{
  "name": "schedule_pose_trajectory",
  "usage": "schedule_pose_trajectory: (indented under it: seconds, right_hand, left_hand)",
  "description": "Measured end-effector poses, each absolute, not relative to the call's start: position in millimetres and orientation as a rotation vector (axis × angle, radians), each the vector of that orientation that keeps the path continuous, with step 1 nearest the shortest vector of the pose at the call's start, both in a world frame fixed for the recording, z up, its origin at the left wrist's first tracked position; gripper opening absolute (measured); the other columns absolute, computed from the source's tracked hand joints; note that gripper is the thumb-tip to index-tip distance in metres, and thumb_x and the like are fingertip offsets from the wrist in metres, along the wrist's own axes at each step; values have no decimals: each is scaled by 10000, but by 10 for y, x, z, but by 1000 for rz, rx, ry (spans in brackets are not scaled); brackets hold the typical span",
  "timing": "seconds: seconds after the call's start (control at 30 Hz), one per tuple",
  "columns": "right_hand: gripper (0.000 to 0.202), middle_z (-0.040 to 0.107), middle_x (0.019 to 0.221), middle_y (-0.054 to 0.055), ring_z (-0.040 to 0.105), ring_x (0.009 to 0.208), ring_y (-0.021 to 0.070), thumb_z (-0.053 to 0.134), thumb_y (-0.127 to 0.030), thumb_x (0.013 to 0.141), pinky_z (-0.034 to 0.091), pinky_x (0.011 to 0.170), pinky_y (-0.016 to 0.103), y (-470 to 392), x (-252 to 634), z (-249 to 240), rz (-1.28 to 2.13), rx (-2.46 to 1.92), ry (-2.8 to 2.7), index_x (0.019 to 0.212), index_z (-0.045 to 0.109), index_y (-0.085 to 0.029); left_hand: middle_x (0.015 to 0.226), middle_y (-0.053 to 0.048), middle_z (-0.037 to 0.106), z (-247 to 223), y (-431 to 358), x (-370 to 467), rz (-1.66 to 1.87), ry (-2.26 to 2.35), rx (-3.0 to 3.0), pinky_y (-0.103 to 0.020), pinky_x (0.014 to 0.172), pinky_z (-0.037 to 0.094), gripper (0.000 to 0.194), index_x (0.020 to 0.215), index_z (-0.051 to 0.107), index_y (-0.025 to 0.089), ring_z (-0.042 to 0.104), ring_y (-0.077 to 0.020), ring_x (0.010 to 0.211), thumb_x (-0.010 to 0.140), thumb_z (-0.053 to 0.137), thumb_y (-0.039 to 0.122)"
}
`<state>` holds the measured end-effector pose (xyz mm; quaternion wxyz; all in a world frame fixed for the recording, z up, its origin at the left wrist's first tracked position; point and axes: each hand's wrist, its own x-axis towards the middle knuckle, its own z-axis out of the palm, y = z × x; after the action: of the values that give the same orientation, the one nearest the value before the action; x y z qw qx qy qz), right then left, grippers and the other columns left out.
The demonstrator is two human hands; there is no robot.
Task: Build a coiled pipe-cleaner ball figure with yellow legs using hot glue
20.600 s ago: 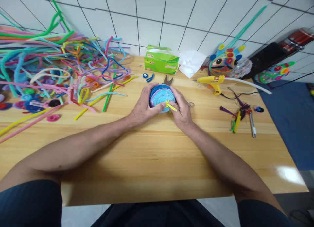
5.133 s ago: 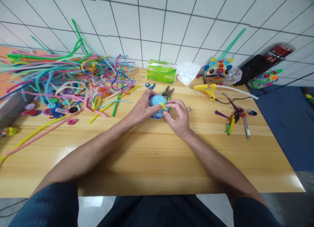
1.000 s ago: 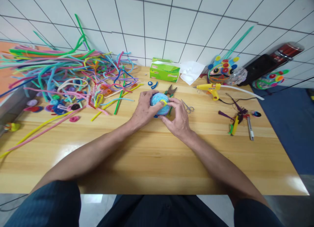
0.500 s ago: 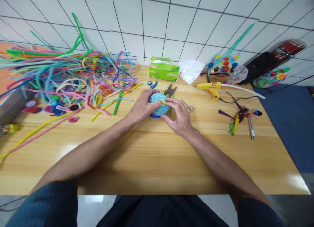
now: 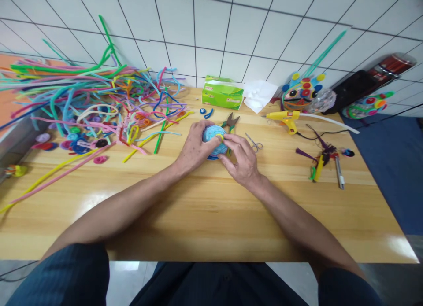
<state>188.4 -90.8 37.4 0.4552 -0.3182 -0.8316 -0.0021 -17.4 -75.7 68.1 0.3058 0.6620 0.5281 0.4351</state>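
A round blue coil (image 5: 214,133) of light blue strands with a darker blue edge is between my two hands near the middle of the table. My left hand (image 5: 194,148) wraps round its left side, with the thumb on a small yellow piece (image 5: 220,137) on top. The fingertips of my right hand (image 5: 242,160) touch the same yellow piece from the right, and its thumb is near the coil's lower right edge. Pliers (image 5: 230,122) lie just behind the coil, partly hidden, and small scissors (image 5: 254,143) lie right of them.
Many pipe cleaners (image 5: 82,90) are heaped at the left. A green tissue pack (image 5: 222,94) and white tissue (image 5: 259,96) stand at the back. At the right are a yellow glue gun (image 5: 287,119), a decorated mask (image 5: 300,94), a pen (image 5: 339,173) and a dark bottle (image 5: 370,81).
My right thumb has come slightly away from the coil's lower edge. The view has shifted a little. Both hands stay round the coil at the yellow piece.
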Motion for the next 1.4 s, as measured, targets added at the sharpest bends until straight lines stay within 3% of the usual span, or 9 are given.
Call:
schedule_pose_trajectory:
  seconds: [0.23,0.5,0.63,0.7,0.9,1.4]
  right_hand:
    - [599,716,1517,203,719,1419,381,790,-402,1024,653,1143,650,-945,1811,293,2,-845,-2026,1547,541,-251]
    - [655,682,1609,184,681,1504,364,736,-240,1018,626,1212,636,-832,1952,331,45,-804,-2144,1629,502,-272]
    - [670,687,1605,184,683,1494,370,738,-249,999,615,1220,644,-788,2018,358,75,-780,-2176,1631,518,-263]
    - [680,698,1590,182,688,1483,370,744,-262,997,615,1218,643,-781,2026,361,72,-774,-2169,1636,511,-261]
    - [685,720,1544,188,710,1447,365,748,-251,995,638,1174,630,-781,2003,352,23,-734,-2153,1632,494,-254]
    - [684,709,1559,170,711,1442,354,721,-213,1025,652,1160,625,-812,1974,378,53,-711,-2136,1668,506,-300]
  left_hand:
    - [1359,-143,702,695,-826,-156,1157,1422,1719,-515,1213,541,434,1310,642,200,645,-319,1330,941,693,422]
    - [1347,-125,637,674,-745,-195,1093,1472,1661,-529,1249,500,498,1378,642,225,600,-322,1351,953,741,465]
    - [1291,-116,655,669,-687,-217,1089,1421,1681,-493,1161,556,438,1264,596,204,632,-303,1259,938,726,467]
    - [1300,-117,668,693,-667,-236,1057,1359,1672,-479,1135,576,485,1296,573,190,658,-295,1226,936,699,489]
    - [1379,-129,651,740,-638,-297,948,1338,1822,-519,1278,494,548,1399,672,199,615,-338,1385,946,658,507]
    - [1325,-108,698,676,-698,-245,1052,1320,1812,-510,1247,499,429,1315,671,246,597,-316,1355,973,623,499]
